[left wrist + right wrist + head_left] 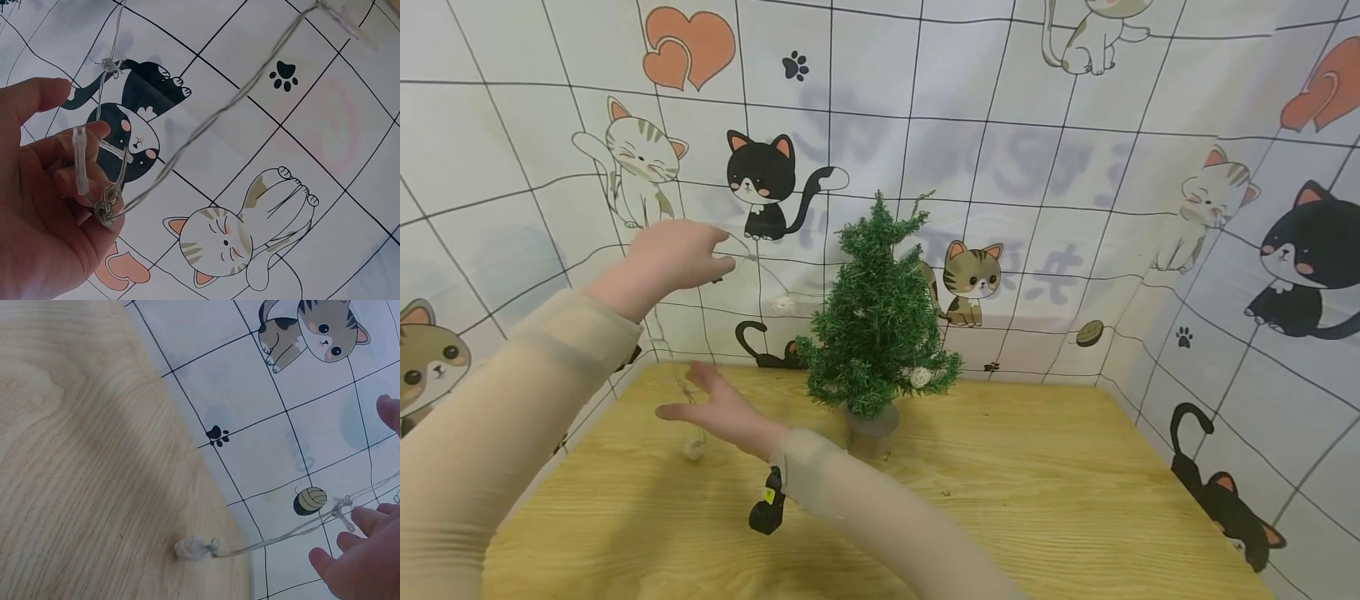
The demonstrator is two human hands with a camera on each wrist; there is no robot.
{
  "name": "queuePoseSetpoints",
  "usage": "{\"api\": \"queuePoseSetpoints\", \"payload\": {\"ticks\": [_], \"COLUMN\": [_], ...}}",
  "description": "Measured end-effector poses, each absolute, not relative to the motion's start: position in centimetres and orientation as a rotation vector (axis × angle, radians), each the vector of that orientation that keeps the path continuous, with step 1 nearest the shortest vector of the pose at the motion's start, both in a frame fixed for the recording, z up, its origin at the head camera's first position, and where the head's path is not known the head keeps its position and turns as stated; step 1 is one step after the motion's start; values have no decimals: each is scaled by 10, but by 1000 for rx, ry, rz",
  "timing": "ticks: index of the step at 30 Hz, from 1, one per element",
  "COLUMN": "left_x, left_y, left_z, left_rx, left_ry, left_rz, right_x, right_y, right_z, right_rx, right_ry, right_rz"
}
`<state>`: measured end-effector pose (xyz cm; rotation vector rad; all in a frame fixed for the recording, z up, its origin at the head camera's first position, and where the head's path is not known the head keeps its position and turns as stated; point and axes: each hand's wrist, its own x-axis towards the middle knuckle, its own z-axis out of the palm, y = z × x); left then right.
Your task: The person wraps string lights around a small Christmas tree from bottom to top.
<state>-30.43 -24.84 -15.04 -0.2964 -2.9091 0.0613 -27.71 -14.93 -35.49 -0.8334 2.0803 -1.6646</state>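
At the left of the head view, the left hand (pixel 673 258) is holding up a thin cord (pixel 220 111); in the left wrist view the fingers of its grip are curling round the strand, with the thumb standing apart. This height is presumably keeping the slack from bunching on the table (pixel 1037 500) and letting the upper ball (pixel 784 305) dangle freely toward the centre. Lower down, the right hand (pixel 730 412) is hovering with its grip spread beside the cord, perhaps for steadying it without snagging; whether it is touching, I cannot tell. The lower ball (pixel 694 450) is resting on or hanging just above the table, lower left. At centre, the tree (pixel 876 325) is standing upright on its base (pixel 872 429), a woven ball (pixel 921 377) showing among its lower right branches.
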Motion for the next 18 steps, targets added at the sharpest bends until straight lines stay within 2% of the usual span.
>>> {"api": "queuePoseSetpoints", "payload": {"ticks": [7,18], "left_x": [-308,-311], "left_y": [-242,-254], "left_z": [-151,-159], "left_rx": [-326,-376], "left_ry": [-2894,-2735], "left_rz": [57,-50], "right_x": [-276,-266], "right_y": [-143,-121], "right_z": [-350,-351], "right_rx": [-823,-948], "right_ry": [1955,1518], "right_rz": [-1733,-1773]}}
